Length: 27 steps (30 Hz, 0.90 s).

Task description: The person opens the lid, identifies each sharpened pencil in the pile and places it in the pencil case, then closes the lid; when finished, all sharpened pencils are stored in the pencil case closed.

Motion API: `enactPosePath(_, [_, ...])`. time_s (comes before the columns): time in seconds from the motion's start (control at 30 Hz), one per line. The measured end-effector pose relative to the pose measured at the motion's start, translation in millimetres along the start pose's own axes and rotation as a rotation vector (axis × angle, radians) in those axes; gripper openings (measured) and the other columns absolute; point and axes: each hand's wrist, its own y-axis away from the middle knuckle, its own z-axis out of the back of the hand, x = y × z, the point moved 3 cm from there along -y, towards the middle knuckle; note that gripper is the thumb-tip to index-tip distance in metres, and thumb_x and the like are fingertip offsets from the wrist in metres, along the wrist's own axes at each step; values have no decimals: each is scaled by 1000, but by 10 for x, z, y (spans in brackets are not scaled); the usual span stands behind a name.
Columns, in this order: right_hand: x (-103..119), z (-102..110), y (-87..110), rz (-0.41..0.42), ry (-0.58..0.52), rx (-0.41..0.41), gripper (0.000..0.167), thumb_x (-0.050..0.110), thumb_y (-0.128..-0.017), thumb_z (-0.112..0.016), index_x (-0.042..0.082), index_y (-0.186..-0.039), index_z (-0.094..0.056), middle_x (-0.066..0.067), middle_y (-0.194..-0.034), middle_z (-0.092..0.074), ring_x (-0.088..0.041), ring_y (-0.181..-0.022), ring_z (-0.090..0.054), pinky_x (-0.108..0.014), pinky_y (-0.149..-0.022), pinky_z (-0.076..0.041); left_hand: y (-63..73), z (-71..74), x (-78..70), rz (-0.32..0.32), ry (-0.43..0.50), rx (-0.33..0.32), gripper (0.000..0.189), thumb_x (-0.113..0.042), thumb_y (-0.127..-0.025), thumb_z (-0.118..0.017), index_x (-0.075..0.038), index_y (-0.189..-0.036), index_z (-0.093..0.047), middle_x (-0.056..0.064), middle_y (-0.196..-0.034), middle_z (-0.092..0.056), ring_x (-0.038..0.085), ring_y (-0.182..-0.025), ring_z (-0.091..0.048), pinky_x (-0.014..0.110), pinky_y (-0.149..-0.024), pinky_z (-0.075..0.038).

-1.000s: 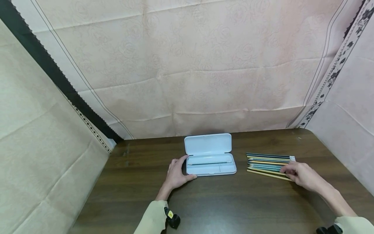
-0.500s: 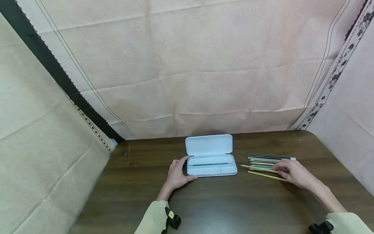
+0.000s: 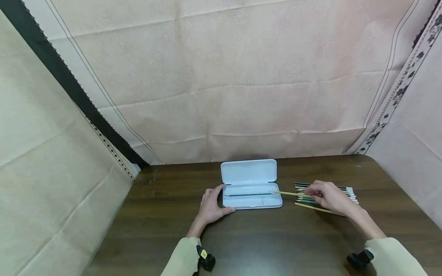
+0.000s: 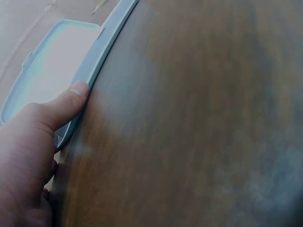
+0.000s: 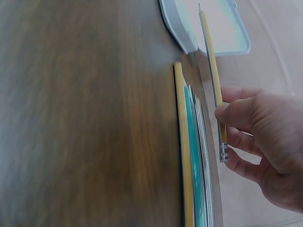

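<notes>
A light blue pencil case (image 3: 251,208) lies on the table with its lid (image 3: 248,171) raised, and one pencil (image 3: 246,194) rests inside along its length. My left hand (image 3: 210,207) holds the case's left end, thumb on the front edge and index finger at the back corner; in the left wrist view the thumb (image 4: 71,97) lies against the case wall. With thumb and fingers, my right hand (image 3: 328,197) pinches a yellow pencil (image 5: 211,61) near its eraser end. That pencil's tip is over the right end of the case.
Under and behind my right hand several dark, yellow and teal pencils (image 3: 304,200) lie side by side. One yellow pencil (image 3: 317,209) sits nearest the front, slightly apart. A pale cloth wall (image 3: 241,96) rises behind the brown table (image 3: 269,241).
My right hand has picked the yellow pencil off the row and carried it left, its tip reaching the case. The left hand has stayed at the case.
</notes>
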Motion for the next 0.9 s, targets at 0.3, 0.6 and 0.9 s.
enactPosePath(0.3, [108, -125, -292, -47, -26, 76, 28, -10, -83, -72, 12, -100, -76, 5, -89, -64, -5, -73, -54, -28, -63, -50, -2, -1, 6, 14, -3, 9, 91, -52, -75, -85, -18, -150, -44, 6, -135, -55, 26, -119, -42, 50, -95, -39])
enactPosePath(0.6, [232, -287, -518, -16, -48, 87, 25, -9, -83, -73, 10, -99, -76, 4, -88, -65, -7, -73, -54, -28, -65, -50, 3, -2, 3, 10, -12, 5, 91, -51, -75, -85, -17, -150, -44, 5, -137, -56, 25, -117, -42, 48, -95, -38])
enactPosePath(0.9, [324, -400, -666, -2, -63, 118, 24, -7, -85, -73, 10, -100, -77, 4, -92, -66, -9, -74, -54, -29, -66, -49, 1, -4, 15, 20, 1, 4, 92, -52, -75, -85, -17, -150, -45, 7, -136, -55, 26, -118, -42, 49, -95, -38])
